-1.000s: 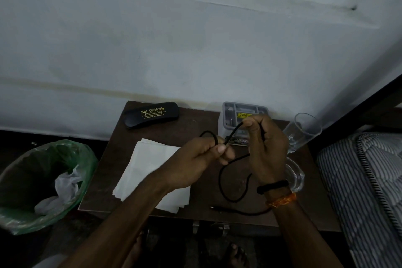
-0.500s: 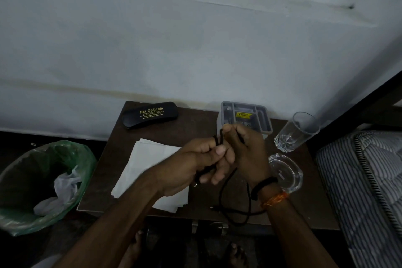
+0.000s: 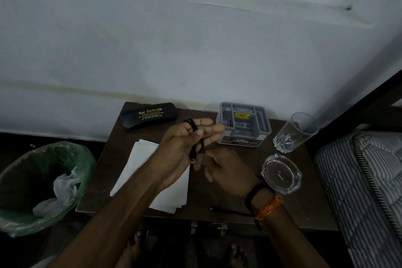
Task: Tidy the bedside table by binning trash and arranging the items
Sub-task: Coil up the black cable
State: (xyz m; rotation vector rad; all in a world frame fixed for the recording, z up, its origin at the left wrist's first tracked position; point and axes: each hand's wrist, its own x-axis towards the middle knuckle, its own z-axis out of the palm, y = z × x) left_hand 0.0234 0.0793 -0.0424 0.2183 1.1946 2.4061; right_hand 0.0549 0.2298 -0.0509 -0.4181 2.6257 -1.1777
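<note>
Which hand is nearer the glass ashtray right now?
Right. The right hand is just left of the ashtray, apart from it; the left hand, wound with black cable, is farther left.

Dark brown counter (image 3: 309, 206) against the wall, lower centre of the frame.

A black spectacle case (image 3: 149, 116) is set at its upper left corner, a grey organiser (image 3: 244, 123) at upper centre, a clear glass (image 3: 293, 134) tilted at upper right, a glass ashtray (image 3: 281, 173) just below it, white papers (image 3: 139, 165) at left, a black cable end (image 3: 228, 211) near the front edge.
</note>
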